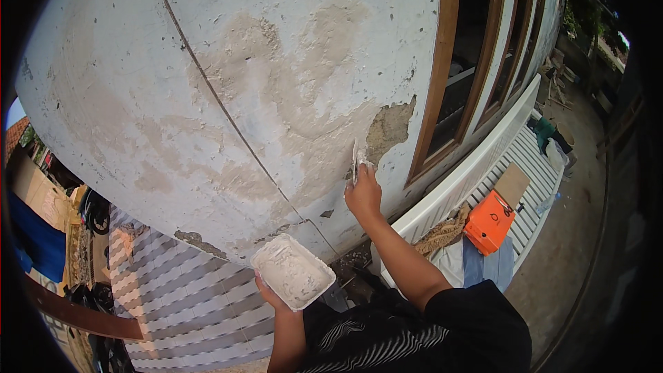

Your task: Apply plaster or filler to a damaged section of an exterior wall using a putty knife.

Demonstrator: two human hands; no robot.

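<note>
My right hand point(364, 195) grips a putty knife point(356, 159), its blade edge-on against the wall point(228, 117). Right beside the blade is a bare patch point(390, 129) where the paint has come away and rough grey-brown plaster shows. Smeared beige filler point(311, 128) covers the wall to the left of it. Low in front of me, my left hand point(275, 295) holds up a white plastic tub point(326, 282) from below and its side. Pale, creamy putty point(293, 273) coats the tub's inside. Most of the left fingers are hidden under the tub.
Wood-framed windows point(461, 69) stand right of the patch. Below them, a white slatted bench point(535, 159) carries an orange box point(489, 221), a brown board point(512, 184) and cloths. A thin dark cable point(207, 79) runs diagonally across the wall. Striped tiles point(186, 304) lie at lower left.
</note>
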